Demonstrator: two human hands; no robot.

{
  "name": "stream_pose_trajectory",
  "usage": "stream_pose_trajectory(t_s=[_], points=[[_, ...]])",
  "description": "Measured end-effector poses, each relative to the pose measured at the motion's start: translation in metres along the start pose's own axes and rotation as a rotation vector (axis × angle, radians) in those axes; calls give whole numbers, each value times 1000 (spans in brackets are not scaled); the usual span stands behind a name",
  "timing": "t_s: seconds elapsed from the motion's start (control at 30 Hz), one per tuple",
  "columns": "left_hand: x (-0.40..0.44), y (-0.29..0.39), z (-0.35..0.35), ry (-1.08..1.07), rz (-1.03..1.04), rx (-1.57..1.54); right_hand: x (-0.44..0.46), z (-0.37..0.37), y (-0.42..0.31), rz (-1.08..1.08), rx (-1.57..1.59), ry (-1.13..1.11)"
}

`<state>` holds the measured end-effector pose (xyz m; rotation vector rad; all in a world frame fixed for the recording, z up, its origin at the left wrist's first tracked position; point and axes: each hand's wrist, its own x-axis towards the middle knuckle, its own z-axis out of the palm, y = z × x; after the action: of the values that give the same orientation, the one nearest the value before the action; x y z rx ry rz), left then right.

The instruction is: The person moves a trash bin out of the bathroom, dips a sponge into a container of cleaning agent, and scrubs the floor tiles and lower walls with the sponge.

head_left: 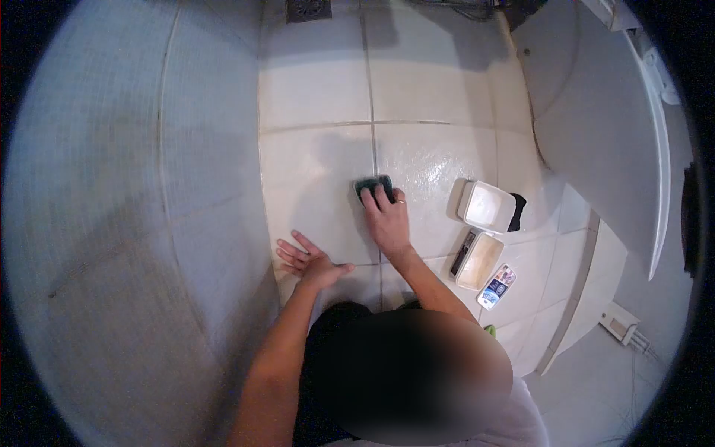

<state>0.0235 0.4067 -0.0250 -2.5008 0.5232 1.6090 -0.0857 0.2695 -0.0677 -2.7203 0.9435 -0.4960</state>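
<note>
My right hand presses a dark green scrubbing pad against the tiled floor, over the grout line between two tiles. A ring shows on one of its fingers. My left hand is spread with its fingers apart and holds nothing; it is over the floor near the left wall. Wet, shiny streaks show on the tile to the right of the pad.
Two white rectangular tubs stand at the right, with a black object beside the upper one. A printed lid lies below them. A drain grate is at the top. Walls rise on the left.
</note>
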Motion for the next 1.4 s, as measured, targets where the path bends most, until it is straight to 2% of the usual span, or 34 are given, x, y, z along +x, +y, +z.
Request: stream_pose_trajectory(t_s=[0.07,0.1,0.17,0.23,0.3,0.37,0.4,0.47,0.53,0.57,0.67,0.73,0.77,0.8,0.83,0.87,0.93,1.07,1.1,1.17,1.23,1.27,1.33,1.37,1.4], points=[[10,2,-1,-34,-6,12,31,6,37,23,-43,4],[14,-4,5,24,9,1,48,11,50,63,-76,-9],[15,-9,10,63,33,7,98,10,56,167,14,167],[8,-5,6,83,14,-5,69,32,25,163,-225,40],[12,-7,10,65,56,-10,22,22,-12,-13,52,-224],[14,-7,14,129,-19,74,-5,-13,-34,-187,146,-171],[16,-9,16,166,-10,79,0,-17,-32,-169,135,-172],[16,-15,17,147,14,62,22,-12,-26,117,167,-100],[5,-2,7,111,-20,58,60,-19,-29,326,148,189],[4,-1,11,101,-5,75,67,1,-25,353,39,168],[7,-4,9,110,-29,76,61,-10,-21,486,207,44],[11,-6,13,165,-51,83,39,-19,-11,948,1116,416],[10,-6,12,159,-50,80,26,-60,-4,1233,1401,127],[7,-5,10,154,-38,78,-5,-53,8,1287,1882,106],[3,-3,8,150,-24,79,-39,-54,23,1224,2433,-66],[0,1,7,148,-17,78,-58,-68,25,1279,2595,-25],[-3,5,3,72,-57,92,-94,-109,27,1232,2325,35],[0,-2,5,92,12,52,-168,-198,53,1270,2065,193],[1,-3,6,99,11,51,-182,-214,58,1334,1827,349],[1,-2,7,104,9,51,-204,-231,75,1422,1245,365],[-1,1,4,83,0,51,-202,-241,89,1274,775,6],[-1,1,5,83,-4,54,-198,-235,93,1276,779,3],[-2,2,5,92,-3,49,-179,-214,93,890,251,-202],[-2,1,6,93,-6,51,-173,-200,92,891,254,-203],[0,0,7,100,-4,57,-169,-181,90,713,-81,-197]])
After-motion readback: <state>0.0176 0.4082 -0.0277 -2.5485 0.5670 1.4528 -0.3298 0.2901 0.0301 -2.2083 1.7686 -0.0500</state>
